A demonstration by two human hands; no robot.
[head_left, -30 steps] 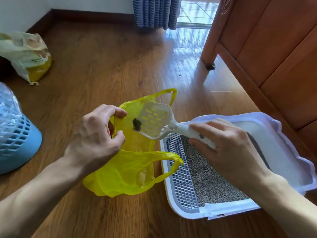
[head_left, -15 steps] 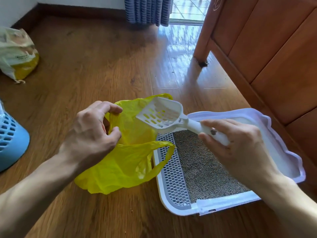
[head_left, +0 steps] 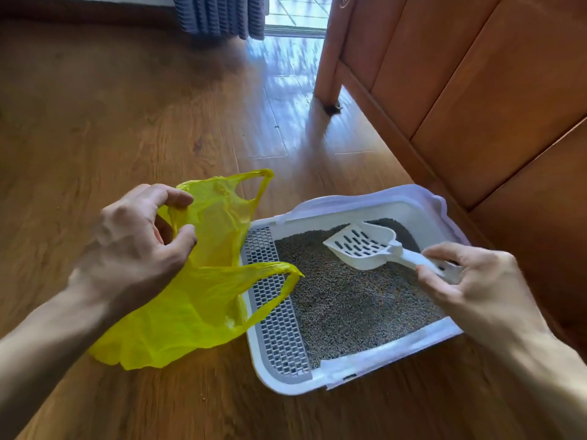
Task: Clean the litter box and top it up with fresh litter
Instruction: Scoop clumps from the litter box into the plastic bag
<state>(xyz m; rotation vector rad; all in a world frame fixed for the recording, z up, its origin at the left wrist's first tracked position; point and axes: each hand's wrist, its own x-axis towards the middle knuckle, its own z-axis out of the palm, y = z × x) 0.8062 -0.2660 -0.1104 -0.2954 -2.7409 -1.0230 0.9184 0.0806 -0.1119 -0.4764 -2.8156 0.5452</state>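
Litter box (head_left: 422,198) sits on the wood floor (head_left: 111,122) at lower centre-right of the frame, close beside a wooden cabinet (head_left: 460,74) at upper right. Its grey grate (head_left: 279,312) runs along the left side; grey litter (head_left: 343,300) fills the rest in a fairly even layer.

Right hand (head_left: 476,287), lower right, is closed around the handle of the white scoop (head_left: 362,246). The scoop head hangs over the far part of the litter, slots clear, nothing in it. Whether its front edge touches the litter cannot be told.

Left hand (head_left: 136,246), centre left, pinches the rim of the yellow bag (head_left: 190,306) between thumb and fingers, holding its mouth up and open just beside the box's left edge. One bag handle droops over the grate. The bag's contents are not visible.

Judgement on progress: scooping is under way, not finished. No clumps show on the litter surface, though the layer under the scoop and hand is hidden. Outstanding, as far as can be judged: any remaining sifting, closing the bag, and the top-up. No fresh litter supply is in view.
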